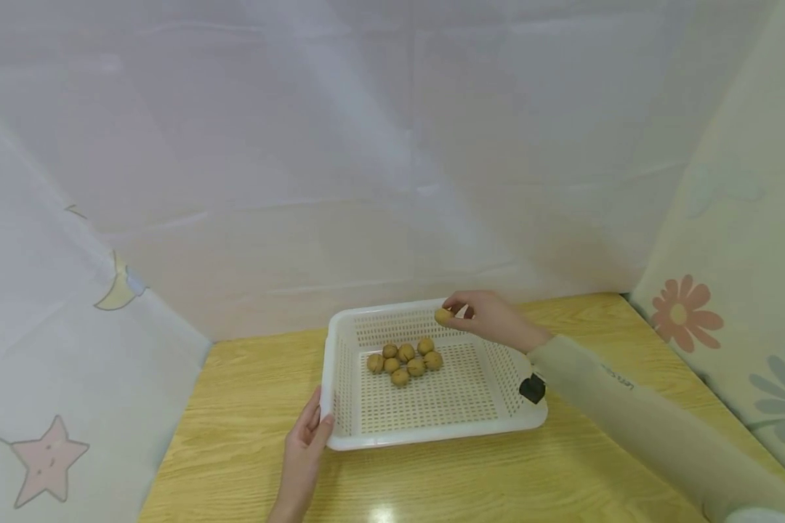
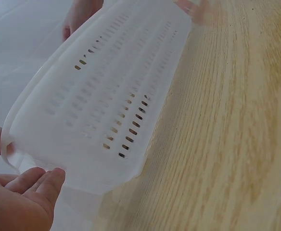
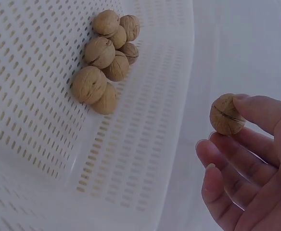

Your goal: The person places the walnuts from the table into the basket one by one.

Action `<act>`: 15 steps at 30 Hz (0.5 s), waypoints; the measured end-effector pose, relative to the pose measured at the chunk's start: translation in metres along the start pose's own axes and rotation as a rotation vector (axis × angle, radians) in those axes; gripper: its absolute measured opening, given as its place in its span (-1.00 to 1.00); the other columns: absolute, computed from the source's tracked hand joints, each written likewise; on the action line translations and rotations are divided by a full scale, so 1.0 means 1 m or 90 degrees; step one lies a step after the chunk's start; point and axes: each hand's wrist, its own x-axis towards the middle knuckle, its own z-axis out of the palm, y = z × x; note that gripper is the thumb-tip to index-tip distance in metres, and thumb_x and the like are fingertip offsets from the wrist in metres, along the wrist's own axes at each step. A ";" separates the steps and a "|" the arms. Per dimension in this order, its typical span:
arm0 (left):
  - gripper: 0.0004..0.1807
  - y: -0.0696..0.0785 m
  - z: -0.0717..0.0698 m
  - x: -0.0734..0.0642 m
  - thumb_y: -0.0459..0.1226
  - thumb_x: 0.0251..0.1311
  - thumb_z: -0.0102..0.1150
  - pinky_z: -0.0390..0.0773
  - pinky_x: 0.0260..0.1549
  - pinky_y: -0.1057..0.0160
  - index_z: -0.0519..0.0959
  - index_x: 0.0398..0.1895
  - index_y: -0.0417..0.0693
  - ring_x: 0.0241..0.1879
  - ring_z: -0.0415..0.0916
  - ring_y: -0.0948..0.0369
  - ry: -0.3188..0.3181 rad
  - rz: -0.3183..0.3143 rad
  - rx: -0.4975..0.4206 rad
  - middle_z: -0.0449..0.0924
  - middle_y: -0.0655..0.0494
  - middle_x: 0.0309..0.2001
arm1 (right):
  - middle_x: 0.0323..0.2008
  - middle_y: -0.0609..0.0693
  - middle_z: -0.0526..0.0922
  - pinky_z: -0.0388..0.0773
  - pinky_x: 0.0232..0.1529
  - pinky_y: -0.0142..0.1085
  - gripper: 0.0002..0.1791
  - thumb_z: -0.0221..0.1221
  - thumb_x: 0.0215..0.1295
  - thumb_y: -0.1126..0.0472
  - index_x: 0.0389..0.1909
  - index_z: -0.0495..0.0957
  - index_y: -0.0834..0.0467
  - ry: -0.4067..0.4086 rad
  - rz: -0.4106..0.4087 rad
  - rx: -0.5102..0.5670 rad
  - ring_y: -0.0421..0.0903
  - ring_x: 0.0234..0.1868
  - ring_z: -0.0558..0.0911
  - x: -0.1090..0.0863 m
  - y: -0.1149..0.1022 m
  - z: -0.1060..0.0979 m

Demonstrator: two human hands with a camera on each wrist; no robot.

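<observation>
A white perforated plastic basket [image 1: 425,437] stands on the wooden table, with several walnuts [image 1: 406,353] clustered in its left and middle part. My right hand [image 1: 487,316] pinches a single walnut [image 3: 227,114] between thumb and fingers at the basket's far rim. In the right wrist view the other fingers curve loosely below that walnut. My left hand [image 1: 304,447] grips the basket's near left corner, thumb on the rim and fingers outside the wall. The left wrist view shows those fingertips [image 2: 57,176] under the basket's edge.
The wooden table [image 1: 248,407] reaches out on both sides of the basket and in front of it. Pale curtains stand behind and at both sides, printed with a star [image 1: 51,463] and flowers [image 1: 685,314]. A black wristband piece [image 1: 533,388] hangs near the basket's right rim.
</observation>
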 end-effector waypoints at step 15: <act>-0.30 0.002 0.000 -0.001 -0.20 0.61 0.01 0.50 0.27 0.35 0.04 0.66 -0.22 0.49 0.25 -0.09 -0.003 -0.014 -0.002 0.16 -0.23 0.57 | -0.15 0.04 0.75 0.70 -0.10 -0.09 -0.70 0.33 0.43 0.07 0.00 0.67 0.20 -0.020 0.082 -0.008 -0.03 -0.14 0.69 0.030 0.019 0.055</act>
